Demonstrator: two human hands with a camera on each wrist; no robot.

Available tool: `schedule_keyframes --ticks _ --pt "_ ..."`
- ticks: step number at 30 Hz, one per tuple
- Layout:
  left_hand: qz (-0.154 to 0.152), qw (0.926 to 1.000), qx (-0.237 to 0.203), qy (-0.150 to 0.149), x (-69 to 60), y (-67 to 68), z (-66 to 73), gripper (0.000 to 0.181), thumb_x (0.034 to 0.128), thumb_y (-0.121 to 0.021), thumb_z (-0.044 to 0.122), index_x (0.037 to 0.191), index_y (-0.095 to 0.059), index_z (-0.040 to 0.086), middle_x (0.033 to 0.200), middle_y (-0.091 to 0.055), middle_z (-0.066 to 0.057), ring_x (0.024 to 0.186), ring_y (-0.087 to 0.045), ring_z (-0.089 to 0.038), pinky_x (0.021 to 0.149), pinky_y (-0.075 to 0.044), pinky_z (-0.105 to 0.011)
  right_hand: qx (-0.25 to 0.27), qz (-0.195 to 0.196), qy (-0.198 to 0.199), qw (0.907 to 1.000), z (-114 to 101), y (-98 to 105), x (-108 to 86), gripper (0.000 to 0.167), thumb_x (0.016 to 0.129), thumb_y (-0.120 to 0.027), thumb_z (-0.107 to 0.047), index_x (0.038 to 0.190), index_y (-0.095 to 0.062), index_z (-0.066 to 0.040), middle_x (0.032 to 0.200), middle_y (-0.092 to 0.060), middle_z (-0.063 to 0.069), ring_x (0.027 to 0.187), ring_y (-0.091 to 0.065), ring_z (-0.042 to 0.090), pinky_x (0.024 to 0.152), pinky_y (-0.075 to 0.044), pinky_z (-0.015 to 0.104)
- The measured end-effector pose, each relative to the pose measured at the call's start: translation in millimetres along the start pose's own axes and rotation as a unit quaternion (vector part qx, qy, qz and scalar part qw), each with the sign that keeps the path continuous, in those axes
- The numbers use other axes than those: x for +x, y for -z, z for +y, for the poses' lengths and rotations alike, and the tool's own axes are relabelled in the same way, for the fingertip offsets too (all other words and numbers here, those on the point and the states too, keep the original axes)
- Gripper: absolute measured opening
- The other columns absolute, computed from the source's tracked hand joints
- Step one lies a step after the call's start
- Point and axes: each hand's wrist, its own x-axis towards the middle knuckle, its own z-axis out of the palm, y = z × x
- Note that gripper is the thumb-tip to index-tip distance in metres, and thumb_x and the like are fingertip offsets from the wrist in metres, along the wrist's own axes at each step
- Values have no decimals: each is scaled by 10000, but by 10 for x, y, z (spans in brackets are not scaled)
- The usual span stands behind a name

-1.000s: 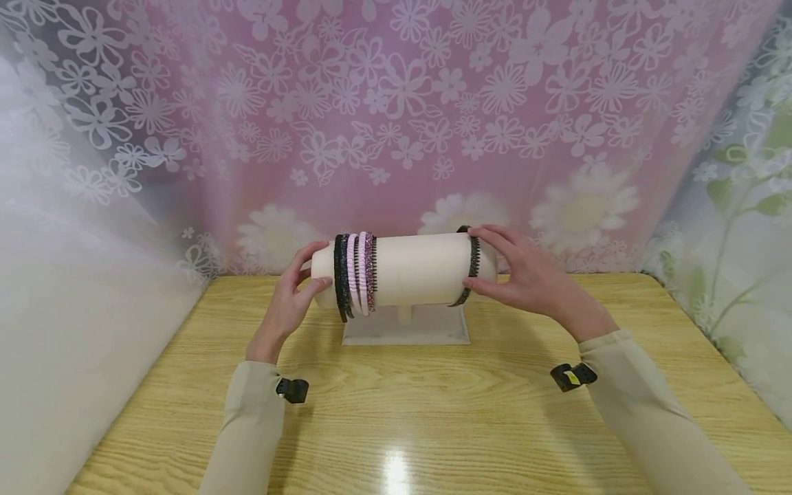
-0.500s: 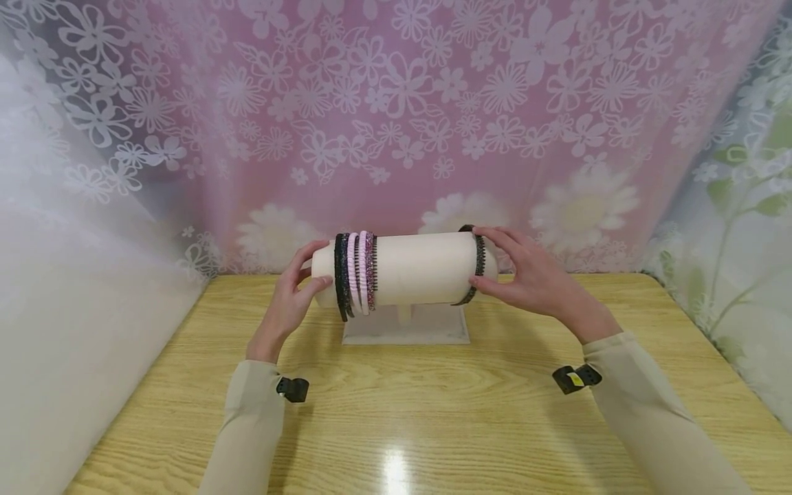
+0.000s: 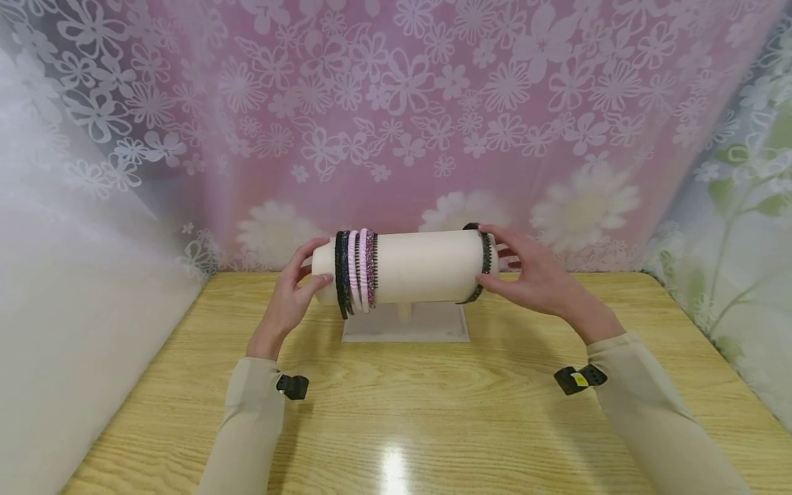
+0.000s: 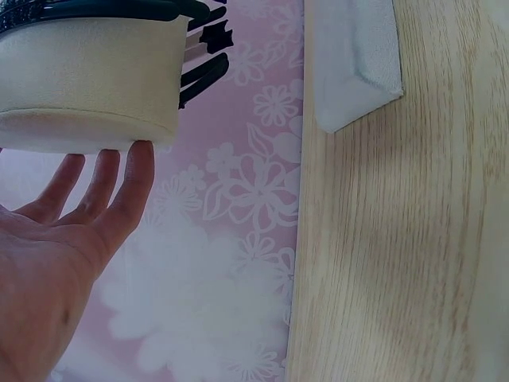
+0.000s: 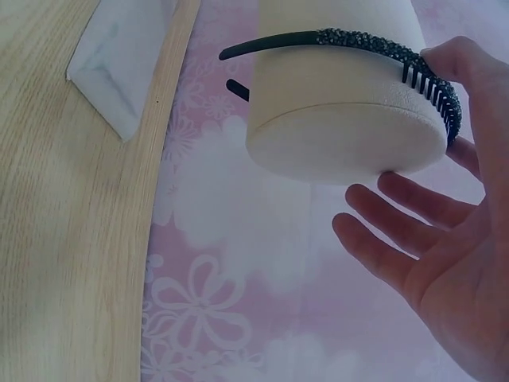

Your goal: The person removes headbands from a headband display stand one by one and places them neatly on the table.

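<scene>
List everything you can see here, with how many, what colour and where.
Roll: one, cream, raised on its base
Base: one, whitish, on the table
Bunched headbands: several, black, pink and glittery, around the roll's left part
Dark headband: one, blackish, around the roll's right end
Table: one, yellowish, under the base
Curtains: count unclear, pink and white, behind and beside the table
Wrist cameras: two, black, one per wrist
Sleeves: two, beige, on the forearms
Left fingers: one hand's, on the roll's left end
Right fingers: one hand's, holding the dark headband

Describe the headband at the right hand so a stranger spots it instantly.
On the wood-grain table, a cream roll lies sideways on a white stand. At its right end, held by the right hand, is a dark, glittery, toothed headband. It sits alone, while the other headbands bunch together at the left end.
</scene>
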Motion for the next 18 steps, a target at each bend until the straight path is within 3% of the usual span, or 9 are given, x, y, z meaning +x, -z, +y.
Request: schedule_keyframes --ticks 8,18 --pt "-15 10000 19 12 8 11 -2 560 994 -606 195 1516 -465 339 1586 -428 -24 1360 -537 -382 834 -572 -519 220 -18 -168 9996 4 10 -3 768 925 -755 -239 1588 -369 -216 1307 -572 229 1085 -664 372 883 -582 545" --pt "-27 10000 3 -8 -2 5 -20 556 999 -606 195 1520 -463 326 1579 -437 -35 1349 -544 -377 830 -580 -483 357 34 -416 9985 -1 16 -33 759 930 -749 -235 1587 -368 -233 1142 -630 171 940 -705 288 769 -607 310"
